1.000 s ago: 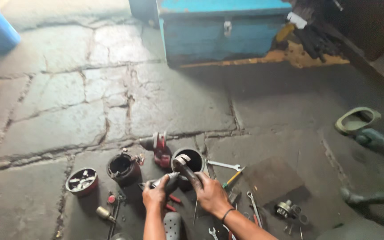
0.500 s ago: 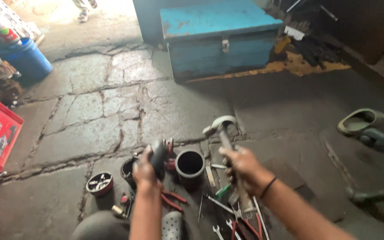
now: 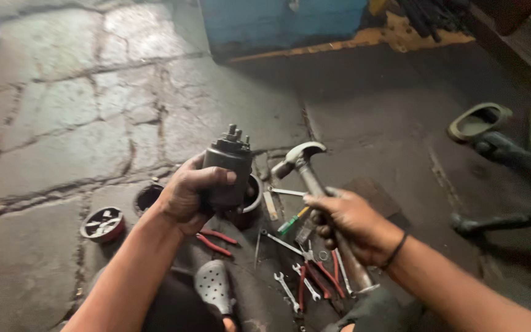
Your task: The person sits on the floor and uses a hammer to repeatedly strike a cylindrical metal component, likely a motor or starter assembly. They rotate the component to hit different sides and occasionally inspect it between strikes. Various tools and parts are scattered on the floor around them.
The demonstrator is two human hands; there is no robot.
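Against the view of half a second back, I see the blue metal box [image 3: 284,24] slid up to the top edge and the red crate and blue bucket on the left gone from sight, while both hands have come closer and lower in my view. The left hand [image 3: 188,197] now lifts the dark cylindrical motor part [image 3: 227,169] upright, higher than before, its fingers [image 3: 213,179] wrapped tight around the body and its studded cap standing clear above the grip. The right hand [image 3: 348,224] is closed around the shaft of the claw hammer [image 3: 305,163], whose head sits up and to the left of that fist, just beside the motor part but not touching it as far as I can tell. Behind and below the left grip stands a dark round cup [image 3: 252,197]; further left of it lies a round red-rimmed part [image 3: 102,223] on the cracked concrete floor [image 3: 62,123]. Beneath the right fist lie spanners [image 3: 290,289] and red-handled pliers [image 3: 216,241]. Well to the right of the hammer rests a green sandal [image 3: 479,121]. The box is plain blue, with no label that I can make out.
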